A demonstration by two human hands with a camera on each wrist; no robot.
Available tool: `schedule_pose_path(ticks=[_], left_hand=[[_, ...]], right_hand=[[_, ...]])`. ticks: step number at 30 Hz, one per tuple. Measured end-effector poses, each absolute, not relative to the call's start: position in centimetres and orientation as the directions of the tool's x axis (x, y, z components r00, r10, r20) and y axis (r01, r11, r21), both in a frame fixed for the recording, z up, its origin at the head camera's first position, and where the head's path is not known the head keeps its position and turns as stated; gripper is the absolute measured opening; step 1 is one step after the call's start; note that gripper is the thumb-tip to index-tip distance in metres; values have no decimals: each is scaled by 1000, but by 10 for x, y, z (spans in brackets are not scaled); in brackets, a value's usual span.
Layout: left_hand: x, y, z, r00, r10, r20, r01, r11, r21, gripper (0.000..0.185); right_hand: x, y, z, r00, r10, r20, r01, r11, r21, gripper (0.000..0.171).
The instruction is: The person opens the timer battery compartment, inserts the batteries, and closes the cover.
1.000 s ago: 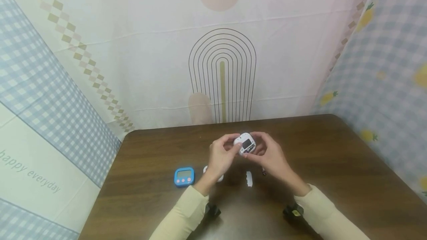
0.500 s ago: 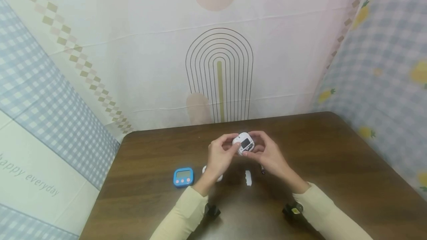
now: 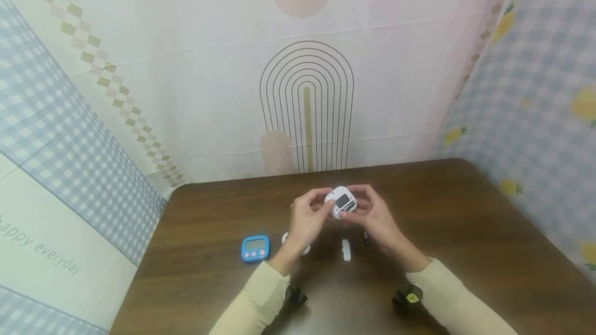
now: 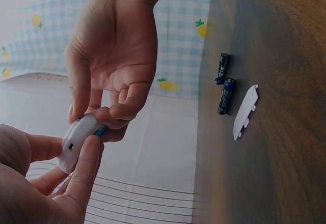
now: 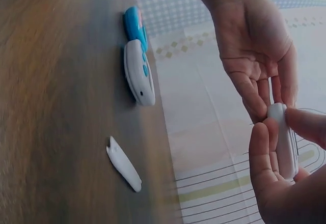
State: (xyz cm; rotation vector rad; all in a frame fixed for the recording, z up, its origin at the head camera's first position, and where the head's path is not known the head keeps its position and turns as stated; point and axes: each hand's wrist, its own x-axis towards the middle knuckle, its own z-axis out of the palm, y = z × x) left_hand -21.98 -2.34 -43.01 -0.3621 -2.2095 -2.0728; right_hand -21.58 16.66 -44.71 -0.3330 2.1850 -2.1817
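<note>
Both hands hold a white digital timer (image 3: 338, 196) above the table, its back with a dark rectangular patch and an uncovered battery slot turned up in the head view. My left hand (image 3: 308, 218) grips its left side, the thumb lying on the back. On the other side, my right hand (image 3: 379, 221) pinches the edge, thumb near the slot. A bit of blue shows on the timer's front in the left wrist view. Below lies a white battery cover (image 4: 246, 112). Close to it are two dark AAA batteries, one (image 4: 226, 95) nearer the cover, another (image 4: 222, 68) beyond.
On the brown wooden table (image 3: 209, 211) a blue timer (image 3: 255, 248) with pink buttons lies to the left. Beside it is a second white timer (image 5: 138, 74) with blue buttons, partly hidden by my left forearm in the head view. A patterned cloth (image 3: 223, 92) hangs behind the table.
The held timer has tilted very slightly between the fingers. Both hands keep their grip in nearly the same place, and the things on the table stay put.
</note>
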Motion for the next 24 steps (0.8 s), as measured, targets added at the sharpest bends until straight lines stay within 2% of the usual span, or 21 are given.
schedule_pose_path(ticks=[11,17,20,24], left_hand=[[-217,-22,-428,-968,113,224,232,62,971,26],[-219,-23,-429,-968,105,229,237,68,969,26],[-220,-24,-429,-967,94,239,246,77,966,26],[-221,-26,-428,-965,84,248,256,93,962,26]], right_hand=[[-214,165,-448,-987,-148,68,-59,-64,-996,67],[-215,165,-447,-985,-158,75,-64,-72,-995,64],[-215,167,-446,-981,-180,74,-74,-4,-997,67],[-218,172,-444,-973,-230,10,-50,171,-984,73]])
